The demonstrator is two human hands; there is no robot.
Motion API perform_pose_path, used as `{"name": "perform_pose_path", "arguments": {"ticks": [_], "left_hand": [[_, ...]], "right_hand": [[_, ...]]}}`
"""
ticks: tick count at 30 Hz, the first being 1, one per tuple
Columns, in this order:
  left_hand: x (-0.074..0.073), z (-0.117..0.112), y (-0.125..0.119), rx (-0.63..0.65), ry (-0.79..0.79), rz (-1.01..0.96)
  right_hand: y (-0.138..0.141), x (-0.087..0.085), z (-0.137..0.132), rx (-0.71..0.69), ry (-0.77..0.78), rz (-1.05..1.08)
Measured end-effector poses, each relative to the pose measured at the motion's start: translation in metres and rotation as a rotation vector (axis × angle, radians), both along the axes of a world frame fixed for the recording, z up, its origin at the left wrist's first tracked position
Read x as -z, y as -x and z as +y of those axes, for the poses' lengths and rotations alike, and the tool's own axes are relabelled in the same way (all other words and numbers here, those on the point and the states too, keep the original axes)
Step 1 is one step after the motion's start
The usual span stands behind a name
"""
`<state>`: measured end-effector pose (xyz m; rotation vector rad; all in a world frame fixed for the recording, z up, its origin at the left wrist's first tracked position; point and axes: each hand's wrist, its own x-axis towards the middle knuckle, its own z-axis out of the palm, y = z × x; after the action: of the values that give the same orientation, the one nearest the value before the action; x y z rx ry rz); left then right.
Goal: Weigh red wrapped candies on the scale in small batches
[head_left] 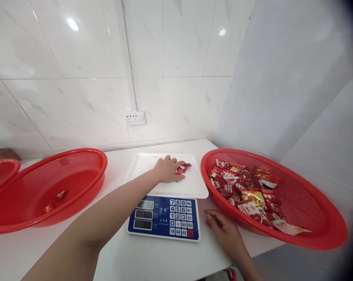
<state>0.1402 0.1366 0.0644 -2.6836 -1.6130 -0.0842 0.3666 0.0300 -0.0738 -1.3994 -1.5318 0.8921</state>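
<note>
My left hand (pixel 168 170) reaches over the white weighing tray (pixel 191 189) of a digital scale. Its thumb and fingers close around a small red snack packet (pixel 182 168) lying on the tray. Below the tray is the scale's blue panel (pixel 163 218), with number keys and three small displays. Between the panel and the right-hand basket, my right hand (pixel 225 234) rests at the table, its fingers loosely bent and apart. Nothing shows in it. The red basket (pixel 320 210) beside it holds many red and gold snack packets (pixel 246 187).
At left stands another red basket (pixel 88 187) with a few small wrapped pieces (pixel 57 199) at its bottom. Part of a further red basket (pixel 3 171) shows at the far left edge. A tiled wall with a socket (pixel 134 118) closes off the back of the white table (pixel 118 257).
</note>
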Motion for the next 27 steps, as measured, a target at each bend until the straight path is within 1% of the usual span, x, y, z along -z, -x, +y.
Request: {"name": "perform_pose_path", "arguments": {"ticks": [5, 7, 11, 14, 17, 21, 23, 25, 27], "left_hand": [[0.004, 0.016, -0.007, -0.082, -0.074, -0.018], [0.005, 0.019, -0.007, -0.091, -0.104, -0.024], [0.004, 0.013, -0.001, -0.057, -0.165, -0.041], [-0.002, 0.004, 0.013, -0.042, -0.212, -0.064], [-0.013, -0.009, 0.037, -0.072, -0.272, -0.097], [-0.035, -0.035, 0.085, -0.173, -0.36, -0.122], [-0.047, -0.056, 0.113, -0.259, -0.405, -0.125], [-0.057, -0.079, 0.142, -0.392, -0.468, -0.134], [-0.063, -0.102, 0.172, -0.504, -0.499, -0.15]], "right_hand": [[0.0, 0.001, -0.001, 0.004, -0.019, -0.008], [0.0, 0.0, -0.002, 0.003, -0.028, -0.004], [0.001, -0.002, -0.003, -0.003, -0.031, -0.017], [0.001, -0.004, -0.004, -0.009, -0.026, -0.016], [0.001, -0.005, -0.004, -0.013, -0.035, -0.008], [0.0, -0.002, -0.002, -0.017, -0.034, -0.017], [-0.001, 0.0, -0.002, -0.025, -0.018, -0.017], [-0.002, 0.0, -0.002, -0.033, -0.006, -0.011], [-0.003, 0.0, -0.001, -0.035, -0.005, -0.015]]}}
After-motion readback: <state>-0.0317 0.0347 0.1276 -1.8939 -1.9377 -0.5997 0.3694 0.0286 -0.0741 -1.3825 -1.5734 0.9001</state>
